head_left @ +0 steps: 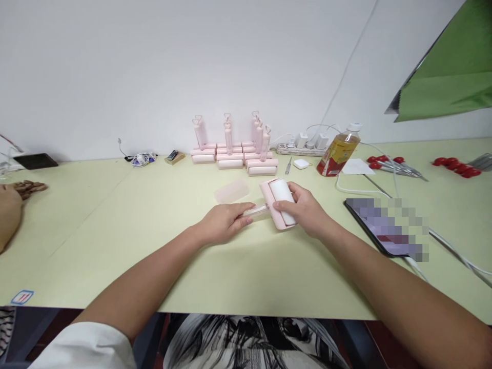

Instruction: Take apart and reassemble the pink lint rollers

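Observation:
A pink lint roller with a white paper roll lies on the pale green table in front of me. My right hand is wrapped round the roller's head. My left hand pinches the thin clear handle that sticks out of the head to the left. A translucent pink cover lies loose on the table just behind my left hand, touched by neither hand.
Several assembled pink rollers stand stacked by the wall. A power strip, a tea bottle, a small screwdriver, red-handled tools and a phone with cables lie to the right. Another person's arm is at far left.

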Available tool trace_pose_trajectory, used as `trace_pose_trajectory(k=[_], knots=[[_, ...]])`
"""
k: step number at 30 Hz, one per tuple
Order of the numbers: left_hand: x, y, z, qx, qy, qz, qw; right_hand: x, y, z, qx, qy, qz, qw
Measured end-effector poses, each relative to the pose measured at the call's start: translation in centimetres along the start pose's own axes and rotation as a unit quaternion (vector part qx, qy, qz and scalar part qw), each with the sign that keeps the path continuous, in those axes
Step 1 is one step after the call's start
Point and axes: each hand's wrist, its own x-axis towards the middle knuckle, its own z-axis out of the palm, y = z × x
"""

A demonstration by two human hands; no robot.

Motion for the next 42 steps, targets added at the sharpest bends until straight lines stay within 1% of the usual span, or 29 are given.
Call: trace_pose_trajectory(k=[3,5,7,9,10,11,13,15,16,17,18,19,21,22,23,24,26,27,28,29,31,33,34,35,37,39,42], knots=[[0.0,-0.4,0.1,-0.054,0.030,-0.003,0.998,0.3,-0.4,-1.3,0.093,-0.003,0.023,0.995],[0.1,-0.8,0.6,-0.116,0.077,-0.017,0.990,0.6,-0.3,-2.0,0.177,-0.027,0.024,0.984],[0.3,-0.8,1.4,-0.209,0.139,-0.039,0.967,0.8,0.0,-2.0,0.237,-0.057,0.014,0.970],[0.5,-0.4,2.3,-0.290,0.172,-0.053,0.940,0.5,0.4,-1.2,0.243,-0.088,0.001,0.966],[0.5,0.0,2.7,-0.307,0.171,-0.051,0.935,0.3,0.6,-0.4,0.228,-0.104,-0.005,0.968],[0.5,0.5,3.0,-0.303,0.157,-0.042,0.939,0.0,0.9,0.4,0.208,-0.118,-0.013,0.971],[0.5,1.4,3.3,-0.246,0.098,-0.009,0.964,-0.6,1.3,1.9,0.174,-0.135,-0.026,0.975],[0.5,1.9,3.3,-0.167,0.038,0.029,0.985,-0.8,1.6,2.9,0.166,-0.118,-0.017,0.979],[0.5,1.9,3.1,-0.130,0.026,0.044,0.990,-0.8,1.7,3.0,0.165,-0.101,-0.004,0.981],[0.6,1.6,2.9,-0.094,0.032,0.052,0.994,-0.8,1.8,3.0,0.164,-0.080,0.014,0.983],[0.7,1.1,2.6,-0.057,0.060,0.051,0.995,-0.6,1.8,2.8,0.163,-0.060,0.036,0.984],[0.8,0.3,2.3,-0.017,0.102,0.039,0.994,-0.5,1.7,2.6,0.163,-0.043,0.059,0.984],[1.0,-1.6,1.6,0.068,0.198,-0.025,0.978,-0.4,1.5,2.1,0.165,-0.025,0.104,0.981],[1.1,-2.7,1.2,0.104,0.230,-0.069,0.965,-0.4,1.3,2.0,0.167,-0.027,0.121,0.978],[1.2,-3.7,1.0,0.123,0.239,-0.111,0.957,-0.5,1.2,2.0,0.167,-0.036,0.132,0.976],[1.3,-4.7,0.7,0.121,0.226,-0.145,0.956,-0.6,1.2,2.0,0.163,-0.050,0.137,0.976],[1.4,-6.2,0.5,0.070,0.187,-0.191,0.961,-0.8,1.2,2.2,0.148,-0.083,0.141,0.975],[1.5,-6.6,0.4,0.027,0.185,-0.207,0.960,-0.9,1.4,2.4,0.139,-0.104,0.141,0.975],[1.6,-6.8,0.4,-0.027,0.198,-0.221,0.955,-0.9,1.5,2.6,0.131,-0.126,0.140,0.973],[1.6,-6.8,0.4,-0.095,0.220,-0.229,0.943,-1.0,1.7,2.7,0.124,-0.147,0.138,0.972],[1.8,-6.3,0.5,-0.262,0.250,-0.219,0.906,-1.0,2.0,2.8,0.117,-0.182,0.128,0.968],[1.8,-5.5,0.8,-0.417,0.227,-0.170,0.864,-1.0,2.2,2.8,0.117,-0.199,0.118,0.966],[1.8,-5.1,0.9,-0.470,0.208,-0.141,0.846,-1.0,2.2,2.8,0.119,-0.201,0.115,0.965],[1.8,-4.7,1.1,-0.504,0.193,-0.117,0.834,-1.0,2.1,2.8,0.122,-0.202,0.114,0.965],[1.7,-4.1,1.4,-0.539,0.180,-0.092,0.818,-1.1,2.0,2.8,0.131,-0.201,0.118,0.964],[1.6,-3.7,1.7,-0.551,0.175,-0.085,0.812,-1.1,1.8,2.7,0.138,-0.205,0.125,0.961],[1.5,-3.7,1.9,-0.554,0.168,-0.083,0.811,-1.1,1.7,2.6,0.147,-0.223,0.130,0.955]])
